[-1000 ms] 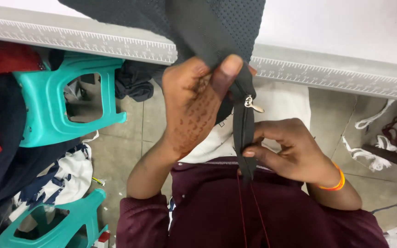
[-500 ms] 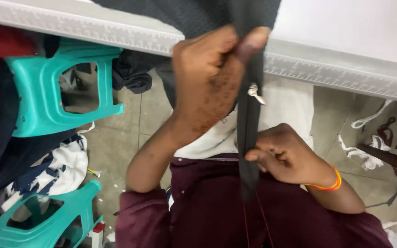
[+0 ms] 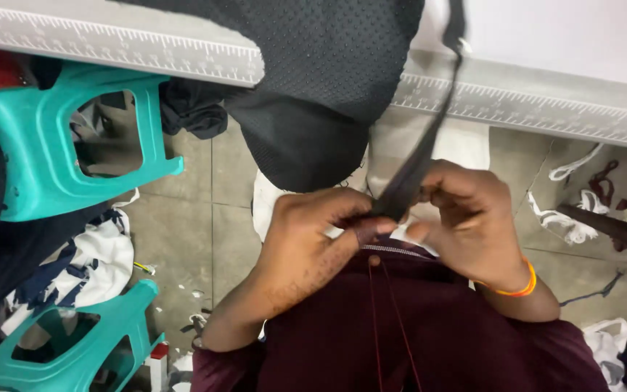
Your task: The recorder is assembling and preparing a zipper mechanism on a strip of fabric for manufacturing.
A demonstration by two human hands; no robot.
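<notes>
A dark strip of fabric [image 3: 422, 149] runs from the table edge down to my chest, where both hands pinch its lower end. My left hand [image 3: 321, 232] grips it between thumb and fingers. My right hand [image 3: 466, 218], with an orange band at the wrist, holds the same end from the right side. A black mesh garment [image 3: 313, 80] hangs over the table edge just above my hands. I wear a maroon top [image 3: 415, 327].
A grey table edge with ruler markings [image 3: 146, 58] crosses the top. Two teal plastic stools [image 3: 45, 145] [image 3: 88, 341] stand at the left on a tiled floor. Fabric scraps and piled cloth [image 3: 74, 268] lie on the floor at left and right.
Both hands have come down from the table edge to my chest and drawn together on the strip's lower end. The mesh garment now hangs free above them.
</notes>
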